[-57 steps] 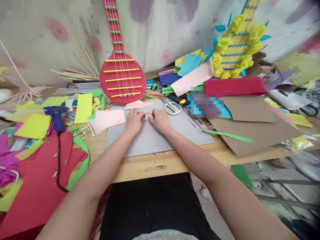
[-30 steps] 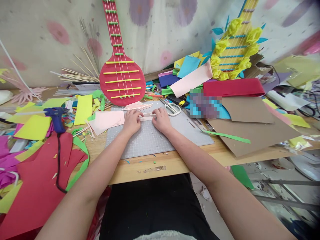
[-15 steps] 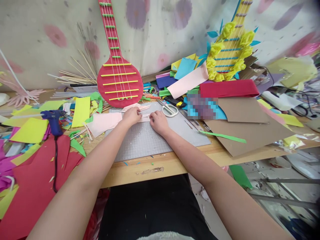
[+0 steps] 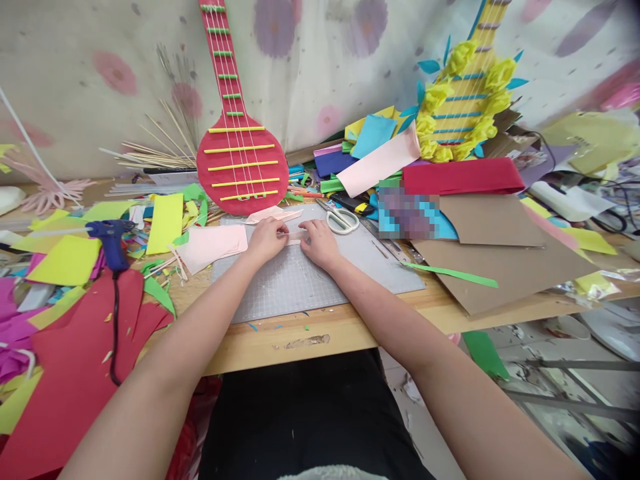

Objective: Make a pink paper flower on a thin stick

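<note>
My left hand (image 4: 269,240) is closed, its fingertips pinching one end of a small pale pink paper piece (image 4: 293,239). At the other end, the bent fingers of my right hand (image 4: 320,244) pinch the same paper. Both hands are low over a grey cutting mat (image 4: 280,287). Behind them lies a folded pale pink paper (image 4: 267,215). Larger pale pink sheets (image 4: 213,245) rest left of my left hand. White-handled scissors (image 4: 343,223) lie just beyond my right hand.
A red paper lute (image 4: 243,167) stands behind the mat; a yellow one with paper flowers (image 4: 460,100) leans at back right. A blue glue gun (image 4: 113,243) stands left among paper scraps. Brown cardboard (image 4: 500,267) lies right. The table's front edge (image 4: 300,341) is near my lap.
My left hand has shifted slightly and turned over the paper, and both hands' fingers have closed in on the small pink piece. The view has moved a little.
</note>
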Available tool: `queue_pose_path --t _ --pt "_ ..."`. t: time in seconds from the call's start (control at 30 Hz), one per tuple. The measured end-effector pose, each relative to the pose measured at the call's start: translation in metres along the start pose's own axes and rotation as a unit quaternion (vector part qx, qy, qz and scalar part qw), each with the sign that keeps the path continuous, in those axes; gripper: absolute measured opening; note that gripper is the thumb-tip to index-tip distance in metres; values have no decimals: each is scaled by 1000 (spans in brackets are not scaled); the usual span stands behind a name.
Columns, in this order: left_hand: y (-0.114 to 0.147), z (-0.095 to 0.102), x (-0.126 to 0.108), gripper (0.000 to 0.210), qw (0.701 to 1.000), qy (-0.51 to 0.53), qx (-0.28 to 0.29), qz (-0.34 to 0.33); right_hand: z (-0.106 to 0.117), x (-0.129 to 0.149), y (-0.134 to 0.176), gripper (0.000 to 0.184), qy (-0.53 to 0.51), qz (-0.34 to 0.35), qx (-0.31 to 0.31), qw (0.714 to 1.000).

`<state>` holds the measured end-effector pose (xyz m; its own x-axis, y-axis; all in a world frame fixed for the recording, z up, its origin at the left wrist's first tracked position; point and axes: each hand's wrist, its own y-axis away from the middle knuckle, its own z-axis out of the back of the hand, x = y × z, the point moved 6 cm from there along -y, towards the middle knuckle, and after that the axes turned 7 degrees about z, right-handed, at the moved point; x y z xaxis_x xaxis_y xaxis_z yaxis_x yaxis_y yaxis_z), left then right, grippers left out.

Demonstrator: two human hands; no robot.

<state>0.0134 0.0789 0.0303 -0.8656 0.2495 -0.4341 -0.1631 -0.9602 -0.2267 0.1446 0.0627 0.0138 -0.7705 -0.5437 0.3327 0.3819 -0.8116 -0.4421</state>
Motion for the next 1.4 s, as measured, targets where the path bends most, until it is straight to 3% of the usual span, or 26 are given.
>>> queue_pose_path --t 0.27,0.4,0.6,0.93,1.1,1.17,1.27,1.4 --pt "21 -3 -9 17 995 -58 -21 -75 0 4 1 15 7 7 8 1000" --pt "26 -3 -11 17 996 -42 -19 -75 1 4 1 23 -1 3 -9 1000" --pt "25 -4 1 20 999 -1 -39 -5 -2 -2 1 20 5 -17 0 1000" --pt "25 -4 7 15 996 -18 -24 90 -2 -2 2 21 -25 -14 5 1000" --pt "23 -3 9 7 991 100 -25 91 -2 -6 0 13 -165 -46 13 985" --pt "23 -3 11 11 971 215 -11 106 -2 -11 -1 17 -256 -75 6 964" --pt "26 -6 17 25 911 375 28 169 -4 -21 -1 26 -356 -126 -6 926" --pt "30 -8 21 37 840 477 64 249 -7 -25 0 29 -449 -163 4 879"
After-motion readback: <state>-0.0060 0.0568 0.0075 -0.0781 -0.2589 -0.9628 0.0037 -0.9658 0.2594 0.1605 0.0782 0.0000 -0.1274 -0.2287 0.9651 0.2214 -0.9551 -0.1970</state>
